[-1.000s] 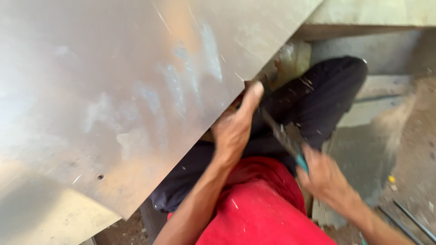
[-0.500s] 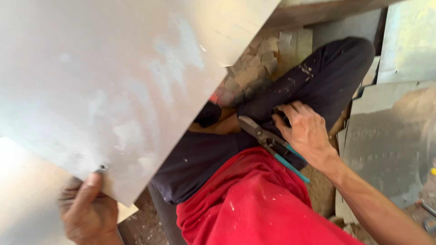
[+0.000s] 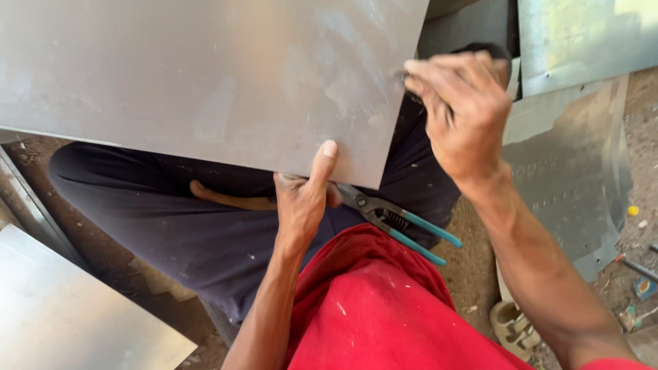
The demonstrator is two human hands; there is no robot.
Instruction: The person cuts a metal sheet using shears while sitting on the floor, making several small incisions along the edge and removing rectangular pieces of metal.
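A large grey metal sheet [image 3: 205, 75] fills the upper left of the head view, held over my lap. My left hand [image 3: 305, 195] pinches its near edge, thumb on top. My right hand [image 3: 462, 113] grips the sheet's right edge, fingers curled over it. Tin snips with teal handles [image 3: 401, 223] lie on my lap between the hands, blades partly under the sheet; neither hand holds them. I sit in dark trousers and a red shirt.
Another pale sheet [image 3: 75, 308] lies at the bottom left. More sheet metal pieces [image 3: 569, 157] lie on the dirt floor at the right and top right. A sandal [image 3: 514, 329] and small tools and scraps [image 3: 641, 281] are at the lower right.
The sheet has swung round over my lap. My left hand moved from its lower corner to the near edge. My right hand left the snips on my lap and took the sheet's right edge.
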